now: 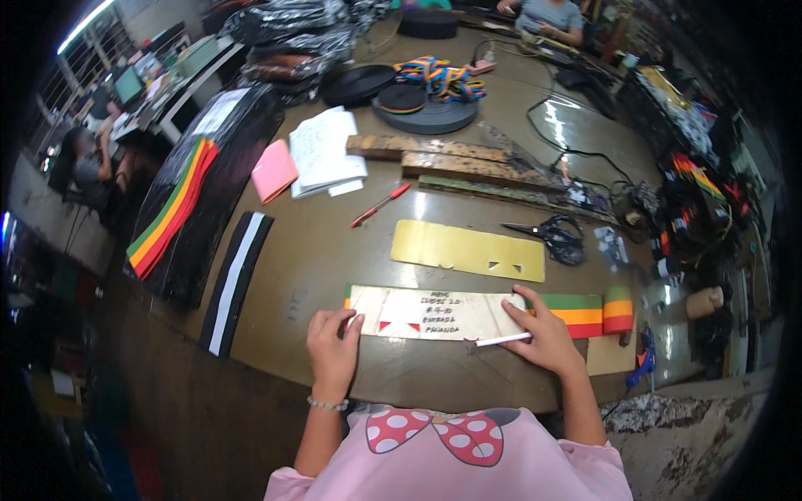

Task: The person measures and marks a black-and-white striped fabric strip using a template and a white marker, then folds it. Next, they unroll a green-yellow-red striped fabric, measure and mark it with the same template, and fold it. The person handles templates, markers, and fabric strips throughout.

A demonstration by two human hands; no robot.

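Note:
A long cream template (401,311) with handwriting and a triangular cut-out lies over a green, yellow and red striped webbing strap (568,316). Thumb and fingers bent, my left hand (332,346) grips the template's left end, where a sliver of strap shows. My right hand (545,336) presses on the other end and holds a slim white pen-like stick (504,340) that points left. Beyond the right hand, the strap runs to a rolled end (617,310).
Ahead lie a yellow template (464,250), black scissors (561,238), a red pen (380,205), papers (326,154) and wooden bars (468,167). Striped strips (175,209) and a black-and-white strap (236,284) are at left. A blue glue gun (642,359) sits right. Another person (549,21) works at the far side.

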